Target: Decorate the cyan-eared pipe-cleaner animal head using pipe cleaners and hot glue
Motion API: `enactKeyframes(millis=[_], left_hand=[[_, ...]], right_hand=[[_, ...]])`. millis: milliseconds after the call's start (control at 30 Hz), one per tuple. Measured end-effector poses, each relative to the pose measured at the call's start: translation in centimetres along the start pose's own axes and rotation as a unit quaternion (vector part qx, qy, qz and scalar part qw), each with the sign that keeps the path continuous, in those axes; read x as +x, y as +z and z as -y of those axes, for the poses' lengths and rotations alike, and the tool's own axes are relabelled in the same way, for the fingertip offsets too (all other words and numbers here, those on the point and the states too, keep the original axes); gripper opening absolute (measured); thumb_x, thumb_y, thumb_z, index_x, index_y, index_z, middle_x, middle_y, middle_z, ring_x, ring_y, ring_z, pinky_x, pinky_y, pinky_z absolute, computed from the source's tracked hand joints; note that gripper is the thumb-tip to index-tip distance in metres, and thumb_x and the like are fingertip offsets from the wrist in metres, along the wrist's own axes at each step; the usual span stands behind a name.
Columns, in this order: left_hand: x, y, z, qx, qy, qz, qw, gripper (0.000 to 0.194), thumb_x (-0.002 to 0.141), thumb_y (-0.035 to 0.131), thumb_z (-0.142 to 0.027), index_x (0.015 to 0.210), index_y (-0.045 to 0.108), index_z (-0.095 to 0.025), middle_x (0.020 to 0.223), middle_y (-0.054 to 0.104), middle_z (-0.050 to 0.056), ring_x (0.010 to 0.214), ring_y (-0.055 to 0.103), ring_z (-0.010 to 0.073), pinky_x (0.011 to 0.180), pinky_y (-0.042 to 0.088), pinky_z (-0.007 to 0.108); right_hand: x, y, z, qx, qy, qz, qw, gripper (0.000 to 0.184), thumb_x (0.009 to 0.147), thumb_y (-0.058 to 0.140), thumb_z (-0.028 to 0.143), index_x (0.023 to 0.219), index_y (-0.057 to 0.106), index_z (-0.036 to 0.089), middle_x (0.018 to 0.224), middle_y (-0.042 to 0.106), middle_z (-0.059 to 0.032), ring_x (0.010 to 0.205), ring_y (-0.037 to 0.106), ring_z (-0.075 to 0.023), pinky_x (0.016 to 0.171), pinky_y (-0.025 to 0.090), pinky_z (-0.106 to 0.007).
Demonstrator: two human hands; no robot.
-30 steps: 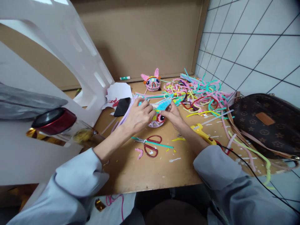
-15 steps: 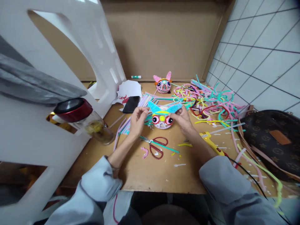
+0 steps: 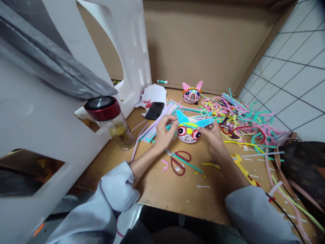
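A small pipe-cleaner mask face (image 3: pixel 188 133) with big pink eyes and two blue ears rests on the cardboard table (image 3: pixel 165 189). My left hand (image 3: pixel 164 133) pinches its left blue ear (image 3: pixel 180 118). My right hand (image 3: pixel 214 135) pinches its right blue ear (image 3: pixel 206 122). Both hands are closed on the ears, one at each side of the face. A second finished face (image 3: pixel 192 94) with pink ears stands farther back by the cardboard wall.
Red-handled scissors (image 3: pixel 179 162) lie just in front of the hands. A yellow glue gun (image 3: pixel 242 169) with a black cord lies right. A tangle of coloured pipe cleaners (image 3: pixel 238 117), a brown bag (image 3: pixel 303 167), a black phone (image 3: pixel 154 110), a red-lidded jar (image 3: pixel 111 120) and white foam (image 3: pixel 50 112) surround the spot.
The blue-eared face went from being held up and turned in my hands to resting on the table, with a hand on each ear. The camera view swung left.
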State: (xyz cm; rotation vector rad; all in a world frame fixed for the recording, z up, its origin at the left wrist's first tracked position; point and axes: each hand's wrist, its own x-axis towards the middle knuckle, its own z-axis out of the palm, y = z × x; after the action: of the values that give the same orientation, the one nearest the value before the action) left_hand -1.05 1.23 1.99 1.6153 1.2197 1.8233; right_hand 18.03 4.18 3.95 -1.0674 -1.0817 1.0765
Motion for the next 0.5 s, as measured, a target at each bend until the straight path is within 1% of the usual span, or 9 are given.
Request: enactKeyframes(millis=[67,100,133,167,233,333,500], left_hand=[[-0.2,0.4,0.6,-0.076,-0.124,-0.011,0.989,0.015,0.088,0.061,-0.036,0.092,0.056,-0.022,0.096,0.068,0.003,0.09,0.068,0.0176,0.088,0.053,0.034],[-0.3,0.6,0.8,-0.096,-0.168,-0.005,0.981,0.017,0.087,0.061,-0.037,0.09,0.055,-0.022,0.095,0.068,0.003,0.088,0.067,0.0169,0.087,0.053,0.033],[-0.4,0.8,1.0,-0.106,-0.197,0.007,0.975,0.019,0.086,0.062,-0.039,0.088,0.054,-0.023,0.095,0.068,0.002,0.088,0.067,0.0167,0.086,0.053,0.033],[-0.5,0.9,1.0,-0.11,-0.212,0.02,0.971,0.02,0.086,0.062,-0.041,0.086,0.054,-0.022,0.095,0.068,0.003,0.089,0.066,0.0169,0.086,0.053,0.033],[-0.6,1.0,0.7,-0.104,-0.216,0.04,0.97,0.024,0.087,0.06,-0.045,0.086,0.054,-0.022,0.093,0.067,0.003,0.09,0.064,0.0175,0.086,0.053,0.034],[-0.7,0.9,0.0,-0.08,-0.2,0.058,0.975,0.027,0.088,0.059,-0.049,0.088,0.054,-0.022,0.092,0.065,0.003,0.088,0.062,0.017,0.085,0.051,0.033],[-0.7,1.1,-1.0,-0.03,-0.176,0.074,0.981,0.031,0.081,0.07,-0.043,0.093,0.052,-0.022,0.102,0.063,0.003,0.092,0.062,0.0163,0.083,0.05,0.03]], right_hand=[[0.0,-0.1,0.0,-0.003,-0.001,0.0,1.0,0.049,0.047,0.082,0.028,0.087,0.056,0.026,0.083,0.069,0.0035,0.08,0.063,-0.0187,0.081,0.054,-0.037],[0.0,-0.1,0.1,-0.001,-0.002,0.0,1.0,0.049,0.047,0.082,0.028,0.087,0.056,0.025,0.083,0.069,0.0036,0.08,0.063,-0.0186,0.081,0.054,-0.037],[0.0,-0.2,0.1,0.001,-0.004,0.001,1.0,0.049,0.047,0.082,0.028,0.088,0.056,0.025,0.082,0.069,0.0037,0.079,0.063,-0.0185,0.08,0.054,-0.036],[0.0,-0.2,0.1,0.003,-0.007,0.003,1.0,0.049,0.047,0.082,0.027,0.088,0.056,0.025,0.082,0.068,0.0038,0.079,0.063,-0.0185,0.08,0.054,-0.036],[0.1,-0.3,0.2,0.006,-0.009,0.007,1.0,0.051,0.046,0.082,0.026,0.091,0.057,0.026,0.082,0.068,0.0042,0.079,0.063,-0.0185,0.079,0.053,-0.035],[0.1,-0.4,0.1,0.01,-0.002,-0.002,1.0,0.053,0.045,0.08,0.024,0.093,0.057,0.025,0.081,0.066,0.0051,0.079,0.062,-0.0178,0.077,0.053,-0.034],[-0.1,-0.4,-0.2,0.006,-0.005,-0.004,1.0,0.051,0.047,0.079,0.024,0.093,0.057,0.026,0.084,0.067,0.0049,0.081,0.063,-0.0177,0.078,0.053,-0.033]])
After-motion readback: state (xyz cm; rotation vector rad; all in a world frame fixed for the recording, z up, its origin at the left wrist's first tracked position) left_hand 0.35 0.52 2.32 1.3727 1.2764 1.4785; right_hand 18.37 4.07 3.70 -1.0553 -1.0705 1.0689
